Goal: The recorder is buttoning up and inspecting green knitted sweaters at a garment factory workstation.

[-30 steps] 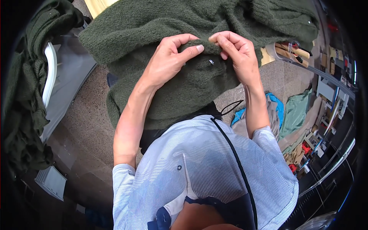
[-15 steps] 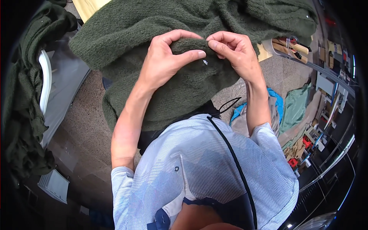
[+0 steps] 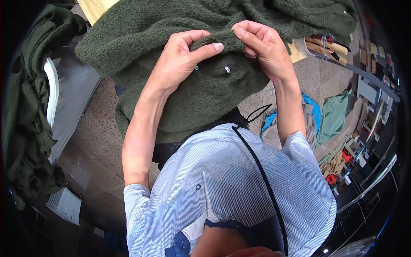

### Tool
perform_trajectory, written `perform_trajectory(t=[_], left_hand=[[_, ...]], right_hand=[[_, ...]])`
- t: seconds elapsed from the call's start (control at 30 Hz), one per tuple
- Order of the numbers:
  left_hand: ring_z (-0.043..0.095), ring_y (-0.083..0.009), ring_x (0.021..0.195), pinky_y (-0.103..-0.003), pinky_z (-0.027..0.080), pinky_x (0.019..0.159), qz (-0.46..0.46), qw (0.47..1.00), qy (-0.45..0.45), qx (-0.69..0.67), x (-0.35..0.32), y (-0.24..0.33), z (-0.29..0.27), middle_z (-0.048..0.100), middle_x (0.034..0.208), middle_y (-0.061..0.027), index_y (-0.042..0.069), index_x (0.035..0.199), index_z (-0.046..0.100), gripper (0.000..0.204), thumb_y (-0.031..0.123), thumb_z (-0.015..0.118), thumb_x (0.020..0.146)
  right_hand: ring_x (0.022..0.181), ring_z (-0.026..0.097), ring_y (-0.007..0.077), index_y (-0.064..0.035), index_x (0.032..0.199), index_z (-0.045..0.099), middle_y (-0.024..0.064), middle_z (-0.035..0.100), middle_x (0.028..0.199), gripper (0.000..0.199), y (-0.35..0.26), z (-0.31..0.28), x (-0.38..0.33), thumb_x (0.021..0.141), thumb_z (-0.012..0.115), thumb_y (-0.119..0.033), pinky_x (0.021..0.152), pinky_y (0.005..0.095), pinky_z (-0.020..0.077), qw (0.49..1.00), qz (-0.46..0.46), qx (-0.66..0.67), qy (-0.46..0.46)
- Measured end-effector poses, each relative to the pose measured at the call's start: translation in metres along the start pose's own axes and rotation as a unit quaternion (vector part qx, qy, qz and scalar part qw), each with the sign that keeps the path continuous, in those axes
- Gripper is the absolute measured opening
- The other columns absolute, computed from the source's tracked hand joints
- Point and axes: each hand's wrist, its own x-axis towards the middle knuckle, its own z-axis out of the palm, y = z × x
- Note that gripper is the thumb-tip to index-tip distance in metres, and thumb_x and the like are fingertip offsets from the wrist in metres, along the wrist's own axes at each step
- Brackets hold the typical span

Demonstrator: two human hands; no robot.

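Note:
A dark green fuzzy knit garment [image 3: 192, 109] is spread over a table and hangs down toward my lap. My left hand [image 3: 182, 55] grips a fold of it, thumb on the near side and fingers behind. Between thumb and forefinger, my right hand [image 3: 264, 45] pinches the edge of the same fold. Just below the fold, a small shiny silvery button [image 3: 227, 69] sits on the knit. A second sparkly button [image 3: 196, 67] shows beside my left wrist, partly covered by the hand. Whether something small lies inside the right pinch is hidden.
More dark green knit [image 3: 30, 128] hangs at the left, by a white curved bar [image 3: 51, 90]. A pale wooden tabletop [image 3: 92, 10] shows beneath the garment. At the right stands a clear container [image 3: 314, 49] with wooden-handled tools. Blue, grey and green cloths [image 3: 332, 115] lie lower right.
My right hand has moved up and slightly away from my left, stretching the fold between them. My left hand has shifted a little leftward, and a second shiny button now shows beside it.

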Motion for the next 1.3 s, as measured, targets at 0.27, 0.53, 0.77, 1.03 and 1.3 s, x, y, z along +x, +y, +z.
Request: perform_trajectory(t=[0.27, 0.53, 0.77, 1.03, 1.3], left_hand=[[0.075, -0.0044, 0.096, -0.022, 0.059, 0.086, -0.011, 0.999, -0.019, -0.033, 0.001, 0.000, -0.005, 0.085, 0.110, -0.0016, -0.002, 0.129, 0.080, 0.032, 0.017, 0.087, 0.104], [0.077, -0.0058, 0.098, -0.024, 0.061, 0.090, -0.004, 0.997, -0.022, -0.076, 0.002, 0.003, -0.008, 0.085, 0.111, -0.0015, 0.001, 0.123, 0.083, 0.022, 0.017, 0.081, 0.108], [0.075, -0.0056, 0.100, -0.024, 0.059, 0.094, 0.049, 0.997, 0.026, -0.054, -0.003, -0.002, -0.022, 0.084, 0.110, -0.0009, 0.003, 0.122, 0.083, 0.019, 0.015, 0.082, 0.108], [0.070, -0.0040, 0.096, -0.024, 0.056, 0.089, 0.073, 0.992, 0.066, 0.073, -0.019, 0.016, -0.031, 0.082, 0.104, 0.0005, 0.002, 0.114, 0.083, 0.016, 0.016, 0.084, 0.107], [0.068, -0.0251, 0.089, -0.045, 0.053, 0.093, 0.374, 0.683, 0.016, 0.627, -0.052, 0.027, -0.038, 0.065, 0.089, -0.0034, 0.011, 0.097, 0.076, 0.019, 0.010, 0.086, 0.081]], right_hand=[[0.075, 0.046, -0.0012, -0.0032, 0.126, 0.078, -0.0118, 0.064, 0.095, 0.022, -0.005, -0.002, 0.002, 0.114, 0.076, -0.022, 0.064, 0.0199, 0.0356, 1.000, 0.007, -0.008, -0.023], [0.078, 0.048, -0.0007, -0.0021, 0.121, 0.080, -0.0115, 0.063, 0.091, 0.020, -0.014, -0.002, -0.010, 0.110, 0.080, -0.019, 0.067, 0.0217, 0.0374, 0.977, -0.038, -0.210, -0.017], [0.097, 0.055, 0.0008, -0.0024, 0.114, 0.073, -0.0072, 0.068, 0.104, 0.016, -0.001, -0.024, -0.007, 0.113, 0.077, -0.018, 0.087, 0.0220, 0.0453, 0.970, -0.104, -0.216, -0.029], [0.107, 0.057, 0.0048, -0.0007, 0.120, 0.071, -0.0034, 0.068, 0.117, 0.017, -0.004, -0.038, -0.009, 0.116, 0.073, -0.017, 0.095, 0.0247, 0.0474, 0.975, -0.056, -0.196, -0.092], [0.118, 0.071, 0.0371, -0.0035, 0.124, 0.076, 0.0180, 0.072, 0.124, 0.036, 0.010, -0.046, -0.020, 0.090, 0.088, -0.002, 0.100, 0.0437, 0.0570, 0.789, -0.305, -0.533, -0.005]])
